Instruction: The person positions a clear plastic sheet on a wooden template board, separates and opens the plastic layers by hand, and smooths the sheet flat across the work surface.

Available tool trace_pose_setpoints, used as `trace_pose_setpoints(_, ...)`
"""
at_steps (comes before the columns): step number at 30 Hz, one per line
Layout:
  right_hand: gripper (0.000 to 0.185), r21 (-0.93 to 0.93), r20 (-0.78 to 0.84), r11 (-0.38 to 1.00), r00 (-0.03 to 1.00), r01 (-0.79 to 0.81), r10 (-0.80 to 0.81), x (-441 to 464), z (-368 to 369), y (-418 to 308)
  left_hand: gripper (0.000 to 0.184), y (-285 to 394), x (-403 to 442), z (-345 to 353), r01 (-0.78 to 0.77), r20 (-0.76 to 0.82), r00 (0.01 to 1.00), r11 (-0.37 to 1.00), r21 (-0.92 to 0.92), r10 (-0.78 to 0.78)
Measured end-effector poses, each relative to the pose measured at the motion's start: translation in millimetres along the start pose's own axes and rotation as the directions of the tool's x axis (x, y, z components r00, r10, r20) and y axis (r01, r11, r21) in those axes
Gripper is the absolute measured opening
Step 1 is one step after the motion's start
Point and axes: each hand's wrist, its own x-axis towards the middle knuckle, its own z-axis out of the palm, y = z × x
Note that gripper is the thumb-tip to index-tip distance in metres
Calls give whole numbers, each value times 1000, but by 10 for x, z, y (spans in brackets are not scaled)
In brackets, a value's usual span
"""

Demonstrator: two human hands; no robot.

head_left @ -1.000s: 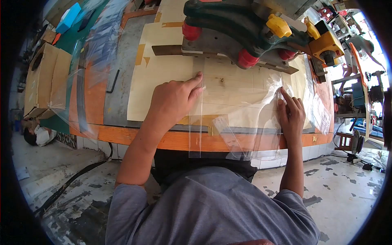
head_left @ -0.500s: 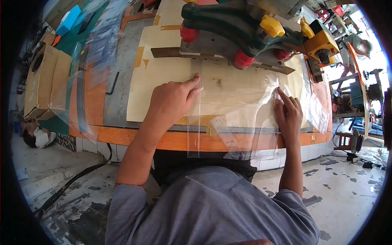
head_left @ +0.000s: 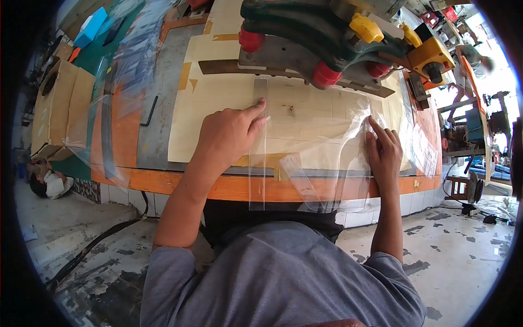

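My left hand (head_left: 227, 129) and right hand (head_left: 386, 155) are partly open, index fingertips (head_left: 262, 102) resting on, not gripping, the clear plastic (head_left: 348, 158), which lies on the pale board (head_left: 215, 90) (its near end overhangs the desk (head_left: 229, 188) edge).

The clear plastic sheet (head_left: 327, 158) lay spread over the pale board (head_left: 188, 128) — thin, glossy and see-through, flat along its straight left side, creased and rippled toward the right — its near end overhanging the orange table edge (head_left: 229, 189).
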Motion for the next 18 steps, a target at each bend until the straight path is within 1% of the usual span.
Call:
trace_pose_setpoints(3, 36, -6, 3, 1000, 1000, 2, -2, 2, -4, 7, 38, 11, 4, -16, 11, -4, 1000, 1000, -17, -11)
trace_pose_setpoints(9, 37, -8, 4, 1000, 1000, 17, -17, -3, 5, 34, 37, -59, 3, 49, -21, -47, 999, 999, -42, 19)
trace_pose_setpoints(11, 37, 0, 2, 1000, 1000, 12, -12, -5, 8, 43, 38, -112, 11, 99, -91, -146, 986, 994, -60, 81)
trace_pose_setpoints(12, 37, 6, 2, 1000, 1000, 8, -8, -4, 13, 45, 38, -102, 17, 93, -91, -146, 986, 994, -57, 82)
trace_pose_setpoints(14, 38, 16, 4, 1000, 1000, 3, -3, -1, 4, 39, 39, -68, 36, 78, 58, -194, 979, 997, -58, -68)
trace_pose_setpoints(15, 38, 21, 7, 1000, 1000, -4, 3, -3, -2, 36, 39, -70, 39, 73, 55, -193, 979, 997, -54, -65)
trace_pose_setpoints(17, 38, 25, 4, 1000, 1000, -4, 4, -7, -7, 39, 43, -79, 45, 70, 113, -184, 975, 991, -71, -124)
trace_pose_setpoints(18, 39, 27, 5, 1000, 1000, 0, 0, -8, -7, 42, 43, -67, 50, 69, 108, -182, 976, 992, -69, -119)
